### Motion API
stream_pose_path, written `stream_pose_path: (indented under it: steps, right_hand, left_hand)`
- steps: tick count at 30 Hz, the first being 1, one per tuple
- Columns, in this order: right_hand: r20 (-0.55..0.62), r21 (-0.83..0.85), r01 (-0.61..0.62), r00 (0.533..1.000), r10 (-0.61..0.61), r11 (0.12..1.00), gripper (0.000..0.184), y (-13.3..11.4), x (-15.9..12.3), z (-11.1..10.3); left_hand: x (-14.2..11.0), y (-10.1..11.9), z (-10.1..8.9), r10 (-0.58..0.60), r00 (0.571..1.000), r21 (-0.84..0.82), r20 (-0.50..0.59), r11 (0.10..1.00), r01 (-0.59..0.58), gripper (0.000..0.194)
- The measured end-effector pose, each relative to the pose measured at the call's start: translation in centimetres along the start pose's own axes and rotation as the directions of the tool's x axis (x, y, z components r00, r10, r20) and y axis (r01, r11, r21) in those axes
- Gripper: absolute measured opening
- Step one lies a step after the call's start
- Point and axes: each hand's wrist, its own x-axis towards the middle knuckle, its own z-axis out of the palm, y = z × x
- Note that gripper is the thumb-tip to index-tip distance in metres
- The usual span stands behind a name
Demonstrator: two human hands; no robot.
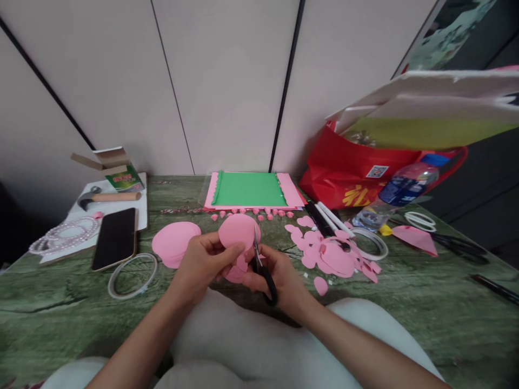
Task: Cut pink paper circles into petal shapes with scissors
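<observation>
My left hand (206, 256) is closed on a round pink paper disc (237, 231), held up just above the table. My right hand (279, 273) grips black-handled scissors (268, 283) whose blades point up against the disc's right edge. More pink paper (236, 274) shows partly below the disc, between my hands. Left of my left hand lies a pile of pink paper ovals (174, 242). To the right of my right hand, pink paper scraps (332, 256) are heaped loosely.
At the back, green and pink sheets (249, 189) lie behind a row of small pink curls (259, 216). Tape rolls (115, 283), a phone (115, 237), pearl strings (65, 236) and a hammer (115, 197) are on the left. A red bag (332, 173), bottle (399, 186) and markers (334, 219) stand or lie right.
</observation>
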Motion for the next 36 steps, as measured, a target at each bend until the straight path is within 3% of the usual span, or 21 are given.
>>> stream_pose_path:
  steps: [11, 21, 29, 36]
  right_hand:
    - [-0.045, -0.071, -0.041, 0.998, 0.038, 0.997, 0.033, 0.18, 0.04, -0.1]
    - [-0.022, -0.096, -0.019, 1.0, 0.017, 0.995, 0.033, -0.03, -0.08, 0.11]
    - [0.027, -0.097, -0.014, 1.0, 0.016, 0.995, 0.038, 0.28, -0.07, 0.13]
    - [0.006, -0.064, 0.017, 1.0, -0.016, 0.998, 0.047, -0.26, 0.01, 0.18]
  left_hand:
    - [0.01, -0.13, -0.21, 0.037, 0.999, -0.032, -0.001, 0.999, -0.037, 0.023]
    - [0.03, -0.09, 0.01, 0.032, 0.999, -0.22, 0.039, 0.975, -0.022, 0.012]
    - [0.03, 0.03, -0.04, 0.031, 0.999, -0.078, -0.018, 0.996, -0.032, 0.023]
    - [-0.01, -0.13, -0.07, -0.01, 0.999, -0.011, 0.037, 1.0, 0.011, 0.023]
